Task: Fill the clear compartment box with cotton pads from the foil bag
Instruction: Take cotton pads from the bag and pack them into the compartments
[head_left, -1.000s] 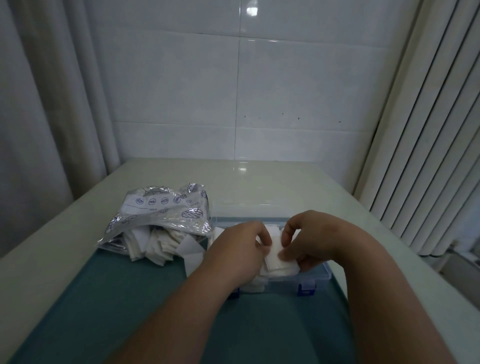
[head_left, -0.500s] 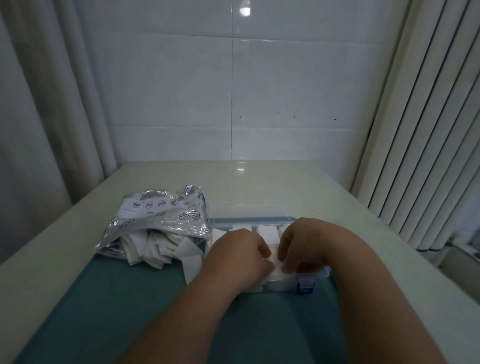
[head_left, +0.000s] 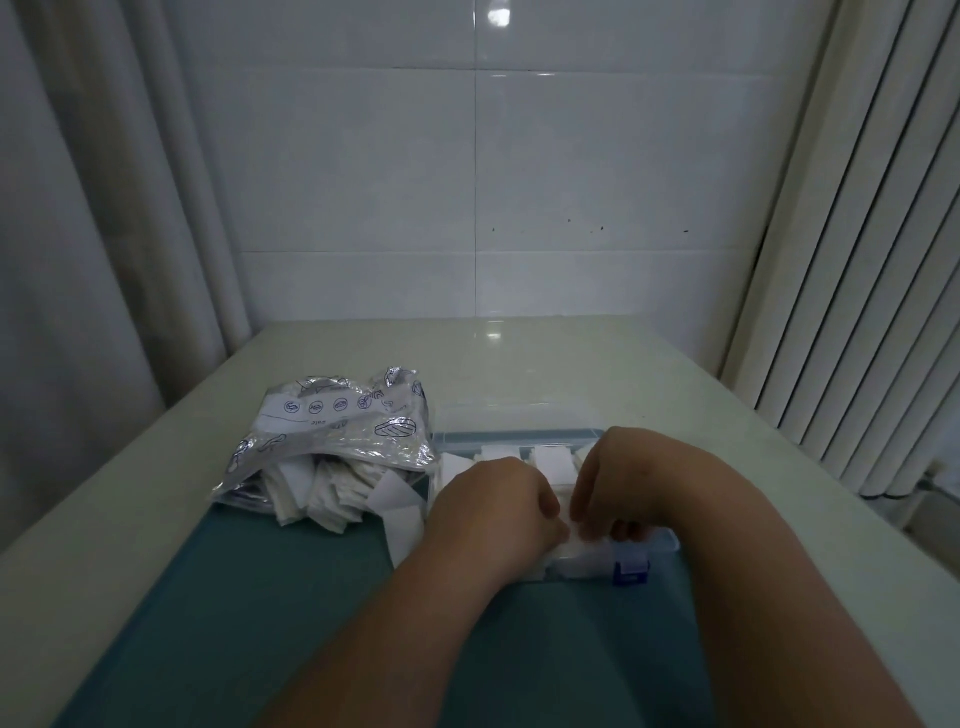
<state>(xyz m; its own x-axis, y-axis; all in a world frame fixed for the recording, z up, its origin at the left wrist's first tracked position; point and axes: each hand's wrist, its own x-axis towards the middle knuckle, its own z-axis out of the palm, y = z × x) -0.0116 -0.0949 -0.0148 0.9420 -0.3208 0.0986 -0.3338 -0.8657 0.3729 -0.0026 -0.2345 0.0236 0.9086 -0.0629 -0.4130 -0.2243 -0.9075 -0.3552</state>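
The clear compartment box (head_left: 519, 437) with blue latches lies on the teal mat, white cotton pads (head_left: 555, 459) standing in its far compartments. My left hand (head_left: 498, 506) and my right hand (head_left: 631, 480) are both down over the box's near side, fingers curled, pinching a stack of white pads (head_left: 574, 540) between them at a near compartment. The hands hide most of the box. The silver foil bag (head_left: 337, 426) lies to the left, its mouth open toward me with many pads (head_left: 322, 488) spilling out.
A teal mat (head_left: 270, 623) covers the near part of the pale table (head_left: 545, 364). A loose pad (head_left: 402, 522) lies between bag and box. Curtains hang left and right; a tiled wall stands behind.
Both hands have lowered with the pad stack from above the box down into its near side. The view has shifted slightly.
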